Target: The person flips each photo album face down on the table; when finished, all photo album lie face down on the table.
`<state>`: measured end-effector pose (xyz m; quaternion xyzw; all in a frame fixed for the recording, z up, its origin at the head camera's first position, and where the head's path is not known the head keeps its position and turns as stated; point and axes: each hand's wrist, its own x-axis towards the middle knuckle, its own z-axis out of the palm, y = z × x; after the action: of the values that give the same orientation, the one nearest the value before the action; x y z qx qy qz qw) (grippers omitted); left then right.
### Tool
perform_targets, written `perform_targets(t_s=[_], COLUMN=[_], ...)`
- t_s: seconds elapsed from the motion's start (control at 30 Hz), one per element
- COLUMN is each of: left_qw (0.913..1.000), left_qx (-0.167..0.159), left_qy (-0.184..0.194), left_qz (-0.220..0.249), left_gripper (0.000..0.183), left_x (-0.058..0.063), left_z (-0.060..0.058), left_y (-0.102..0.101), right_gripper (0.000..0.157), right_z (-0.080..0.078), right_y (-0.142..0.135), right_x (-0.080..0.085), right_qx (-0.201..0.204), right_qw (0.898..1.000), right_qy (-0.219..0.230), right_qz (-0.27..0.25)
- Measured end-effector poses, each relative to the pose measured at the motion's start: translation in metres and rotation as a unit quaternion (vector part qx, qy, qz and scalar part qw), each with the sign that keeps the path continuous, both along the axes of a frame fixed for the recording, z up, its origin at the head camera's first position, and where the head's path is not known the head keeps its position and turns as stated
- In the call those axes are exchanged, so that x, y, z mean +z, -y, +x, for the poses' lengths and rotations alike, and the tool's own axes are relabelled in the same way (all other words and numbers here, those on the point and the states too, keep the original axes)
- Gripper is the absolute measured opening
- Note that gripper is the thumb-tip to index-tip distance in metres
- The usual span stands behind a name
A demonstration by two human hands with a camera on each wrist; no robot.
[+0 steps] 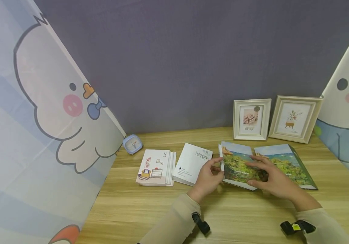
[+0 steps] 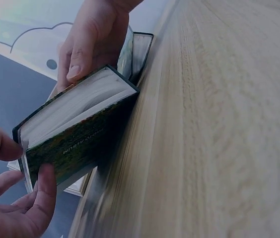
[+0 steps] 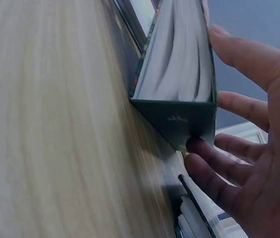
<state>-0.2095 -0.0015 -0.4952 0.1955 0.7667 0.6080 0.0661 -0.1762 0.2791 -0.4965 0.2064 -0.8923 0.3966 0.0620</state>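
Observation:
My left hand (image 1: 208, 178) pinches the open-edge side of a photo album (image 1: 238, 164) with a painted garden-and-sea cover. In the left wrist view, the thumb is above and the fingers (image 2: 44, 196) are beneath its lower cover. This album is tilted, its left side raised off the table. My right hand (image 1: 273, 178) reaches over the spine side with extended fingers. The right wrist view shows the thumb and forefinger by the upper cover and other fingers touching the green spine (image 3: 179, 119). A similar album (image 1: 287, 162) lies to the right, partly behind that hand.
Left of the hands lie a white album (image 1: 189, 166) and a stack of pale albums with a furniture drawing (image 1: 154, 166). A blue clock (image 1: 132, 144) stands farther left. Two picture frames, one white (image 1: 236, 118) and one beige (image 1: 311, 120), lean at the back wall.

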Motion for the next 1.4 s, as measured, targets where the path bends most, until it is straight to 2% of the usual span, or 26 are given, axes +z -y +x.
perform_targets(t_s=[0.13,0.47,0.8,1.0,1.13,1.4], left_qw=[0.9999,0.9965,0.9914,0.9801,0.9718,0.9661], left_qx=[0.001,-0.025,-0.017,-0.038,-0.050,-0.035], left_qy=[0.003,-0.004,0.008,0.018,0.010,-0.004], left_qz=[-0.013,-0.080,-0.130,-0.194,-0.230,-0.256], left_gripper=[0.053,0.057,0.058,0.065,0.066,0.067], left_x=[0.000,-0.007,-0.006,-0.008,-0.008,-0.008], left_z=[0.000,-0.003,-0.003,-0.003,-0.003,-0.002], left_y=[0.001,-0.003,-0.011,-0.013,-0.014,-0.016], right_gripper=[0.070,0.078,0.082,0.083,0.084,0.087], right_z=[0.000,-0.002,-0.001,-0.001,-0.002,-0.005], right_y=[-0.005,-0.011,-0.012,-0.011,-0.012,-0.012], right_x=[-0.001,0.002,0.007,0.005,0.002,-0.001], right_qx=[0.011,-0.021,-0.045,-0.055,-0.054,-0.050], right_qw=[1.000,0.999,0.997,0.996,0.995,0.995], right_qy=[0.018,0.027,0.050,0.034,0.027,0.027], right_qz=[0.001,0.025,0.042,0.065,0.078,0.086])
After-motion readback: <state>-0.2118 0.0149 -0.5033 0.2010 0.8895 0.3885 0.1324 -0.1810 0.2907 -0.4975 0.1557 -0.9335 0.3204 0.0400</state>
